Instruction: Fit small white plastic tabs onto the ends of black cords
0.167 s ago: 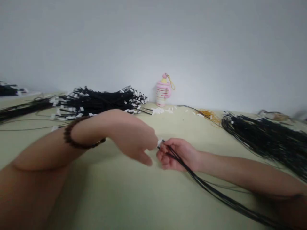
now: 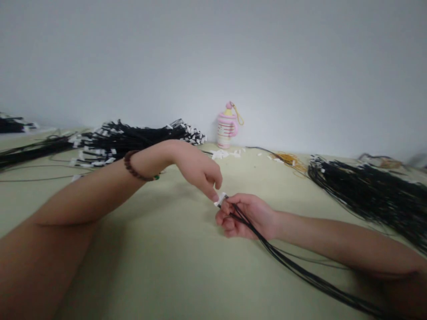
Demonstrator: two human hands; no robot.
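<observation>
My right hand [image 2: 247,215] pinches several black cables [image 2: 283,258] close to their ends, above the pale green table [image 2: 187,275]. White pieces [image 2: 220,200] at the cable ends stick out past its fingertips to the left. My left hand [image 2: 202,171] reaches over from the left with its palm down. Its index fingertip or thumb touches the white pieces, while the other fingers curl apart from them. Nothing is visibly gripped in the left hand. The cables run from the right hand down to the lower right, below the forearm.
Piles of black cables with white ends lie at the back left [image 2: 143,135] and right [image 2: 370,191]. A pink striped cup [image 2: 227,126] stands against the wall [image 2: 213,53]. White scraps [image 2: 220,154] and yellow ties [image 2: 292,161] lie near it.
My left hand has moved up and slightly right, and its fingertip now lies at the white pieces. My right hand has hardly moved.
</observation>
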